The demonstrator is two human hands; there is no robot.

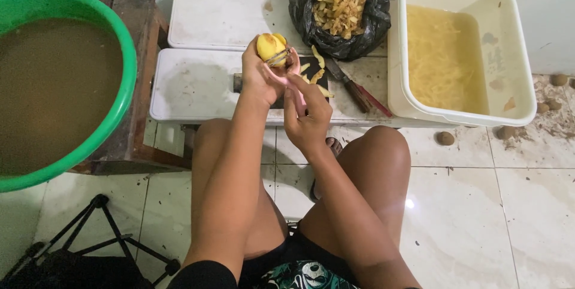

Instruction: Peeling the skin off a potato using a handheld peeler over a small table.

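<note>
My left hand (259, 77) grips a yellow, mostly peeled potato (270, 45) above a white block (191, 88). My right hand (306, 115) holds a pink peeler (291, 76), its blade resting against the potato's lower side. Loose peel strips (317, 67) lie on a dark board just beyond the hands. A black bag of peelings (342, 7) sits behind them.
A white tub (461, 112) of yellowish water with cut potato strips stands at the right. A knife (354, 88) lies beside it. A green basin (123, 103) of muddy water sits left on a wooden stand. Small unpeeled potatoes (445, 138) dot the tiled floor. A black tripod (90, 241) stands lower left.
</note>
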